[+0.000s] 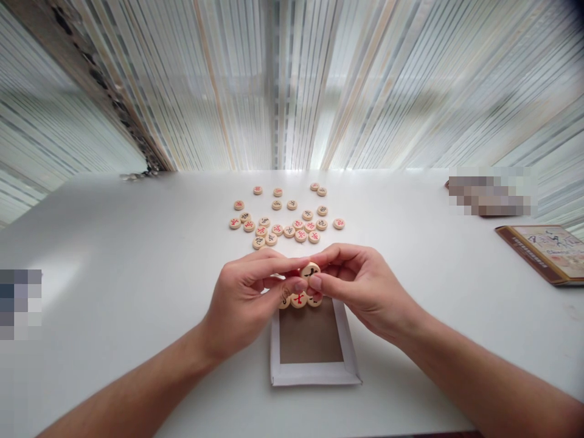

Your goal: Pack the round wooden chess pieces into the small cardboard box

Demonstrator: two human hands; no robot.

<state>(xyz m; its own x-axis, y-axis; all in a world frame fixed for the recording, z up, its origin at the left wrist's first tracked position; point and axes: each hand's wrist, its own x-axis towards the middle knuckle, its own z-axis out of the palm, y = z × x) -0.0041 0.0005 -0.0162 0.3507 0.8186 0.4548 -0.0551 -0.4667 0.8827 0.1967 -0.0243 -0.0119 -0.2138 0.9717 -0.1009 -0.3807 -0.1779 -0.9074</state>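
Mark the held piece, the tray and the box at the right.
held piece [310, 271]: head view, on its top face with the black mark.
tray [310, 337]: head view, on the bare brown floor.
box [545, 250]: head view, on its printed top.

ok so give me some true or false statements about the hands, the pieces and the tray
1. The left hand and right hand pinch one round wooden piece between them. True.
2. The held piece bears a red mark. False: its mark is black.
3. Loose pieces lie scattered on the white table beyond the hands. True.
4. The shallow white tray under the hands is full. False: only a few pieces lie at its far end, and most of its brown floor is bare.
5. The flat printed box lies at the table's left edge. False: it lies at the right edge.
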